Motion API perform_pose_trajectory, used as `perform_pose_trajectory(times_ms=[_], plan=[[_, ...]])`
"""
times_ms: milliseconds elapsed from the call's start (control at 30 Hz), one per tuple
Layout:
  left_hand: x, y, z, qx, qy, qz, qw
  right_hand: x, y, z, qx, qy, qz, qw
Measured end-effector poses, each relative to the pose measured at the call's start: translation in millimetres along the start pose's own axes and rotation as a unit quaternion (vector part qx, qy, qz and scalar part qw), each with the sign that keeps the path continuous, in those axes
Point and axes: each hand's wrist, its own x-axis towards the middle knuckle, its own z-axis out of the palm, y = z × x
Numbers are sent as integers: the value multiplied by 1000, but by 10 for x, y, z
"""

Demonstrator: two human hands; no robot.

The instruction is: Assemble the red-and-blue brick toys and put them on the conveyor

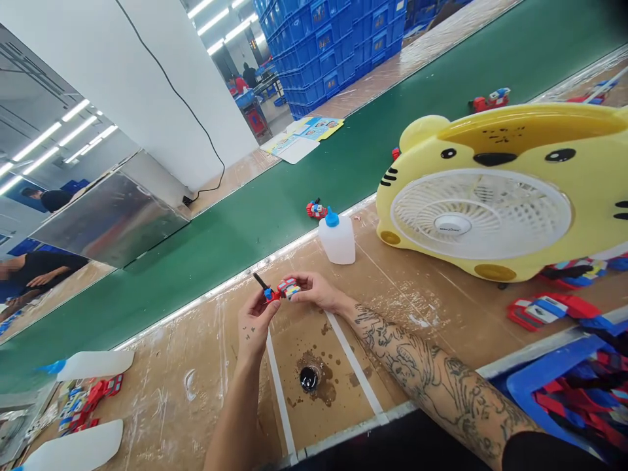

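Both hands pinch a little red toy car [286,288] above the table [196,366], left hand [255,320] working a black stick [260,282] at it, right hand [316,290] gripping. Conveyor edge [245,271] just beyond, glue bottle [337,239] near.

Three white squeeze bottles [337,237], one yellow fan [505,190], two hands [255,320].

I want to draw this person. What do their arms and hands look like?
Both arms are bare, with no gloves or rings that I can see. The right forearm is covered in dark line tattoos, and a black sleeve edge shows near the elbow. The left hand has small dark specks on its back. The right hand looks unmarked.
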Motion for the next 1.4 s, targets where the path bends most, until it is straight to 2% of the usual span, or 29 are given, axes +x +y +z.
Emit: perform_pose_trajectory(times_ms=[100,233,300,400,467,533,600,700,767,833,933,1000,1067,1167,1233,1300,1400], plan=[[36,-4,14,40,-6,-9,999,7,50,-23,-98,5,-22,995],[3,9,79,73,17,-7,997,-25,52,1,-228,35,-69,971],[-21,-2,169,69,17,3,997,-71,12,62,-300,51,-116,945],[9,-56,375,43,-2,24,999,-147,-49,177,-432,87,-199,875],[82,-106,526,52,8,43,998,-170,-61,223,-484,121,-227,836],[181,-155,655,83,18,51,995,-164,-50,223,-503,155,-227,819],[302,-190,736,113,12,46,993,-140,-28,191,-506,176,-218,815],[576,-179,744,158,-7,36,987,-100,6,138,-494,192,-214,820],[866,-110,686,212,-4,40,977,-80,23,118,-479,204,-220,825],[1242,4,603,323,-9,44,945,-70,30,110,-472,202,-216,831],[1861,176,488,483,-48,33,874,-77,19,114,-488,182,-178,835],[2218,237,454,524,-72,15,848,-94,3,127,-516,176,-158,824],[2490,237,477,553,-91,-9,829,-107,-8,141,-559,153,-164,798],[2751,154,595,591,-123,-36,797,-90,-2,134,-626,110,-186,750],[2855,78,680,598,-146,-43,787,-61,15,112,-651,104,-188,728],[2910,11,722,591,-160,-43,790,-38,36,91,-660,107,-184,720],[2887,-61,664,559,-145,-13,816,-31,59,88,-653,106,-171,730]])
